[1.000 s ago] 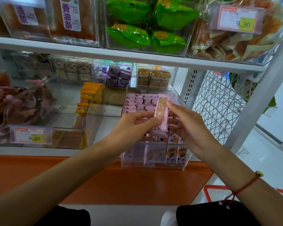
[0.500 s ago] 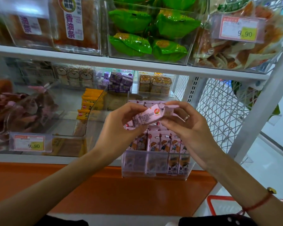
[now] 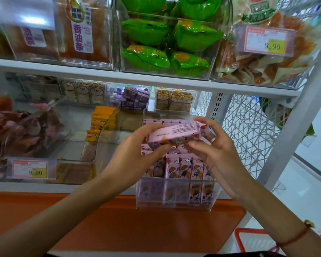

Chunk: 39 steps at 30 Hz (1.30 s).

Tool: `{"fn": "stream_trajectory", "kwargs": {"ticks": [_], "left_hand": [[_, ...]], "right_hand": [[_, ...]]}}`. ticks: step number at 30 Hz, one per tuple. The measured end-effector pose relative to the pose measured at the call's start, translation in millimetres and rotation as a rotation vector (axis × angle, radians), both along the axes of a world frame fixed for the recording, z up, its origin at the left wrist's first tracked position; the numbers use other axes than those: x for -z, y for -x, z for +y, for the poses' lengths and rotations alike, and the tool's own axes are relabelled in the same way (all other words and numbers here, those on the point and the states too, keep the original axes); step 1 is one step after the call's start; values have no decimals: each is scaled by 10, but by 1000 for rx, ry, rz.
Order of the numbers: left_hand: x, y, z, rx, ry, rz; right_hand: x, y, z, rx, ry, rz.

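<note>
Both hands hold one pink snack packet (image 3: 176, 133) lying roughly level just above the clear bin (image 3: 176, 204) at the front of the lower shelf (image 3: 107, 186): the left hand (image 3: 137, 154) curls round its left end with the thumb below, and the right hand (image 3: 213, 149) pinches its right end between the fingers on top and the thumb underneath. More pink packets (image 3: 185, 167) stand upright in rows inside the bin beneath it. On the upper shelf, green packets (image 3: 167, 43) fill another clear box, and a price tag (image 3: 30, 169) hangs at the left.
</note>
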<state>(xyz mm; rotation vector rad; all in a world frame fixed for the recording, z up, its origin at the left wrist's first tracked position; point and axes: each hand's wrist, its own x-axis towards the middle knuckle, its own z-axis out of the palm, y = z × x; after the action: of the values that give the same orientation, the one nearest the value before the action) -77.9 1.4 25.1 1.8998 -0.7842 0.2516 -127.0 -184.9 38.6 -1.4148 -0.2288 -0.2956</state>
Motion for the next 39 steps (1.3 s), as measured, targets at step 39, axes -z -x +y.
{"fn": "stream_trajectory", "kwargs": {"ticks": [39], "left_hand": [[250,-157,133,-182,90,299]], "right_hand": [[-44,-1388,-153,374,836,93]]}}
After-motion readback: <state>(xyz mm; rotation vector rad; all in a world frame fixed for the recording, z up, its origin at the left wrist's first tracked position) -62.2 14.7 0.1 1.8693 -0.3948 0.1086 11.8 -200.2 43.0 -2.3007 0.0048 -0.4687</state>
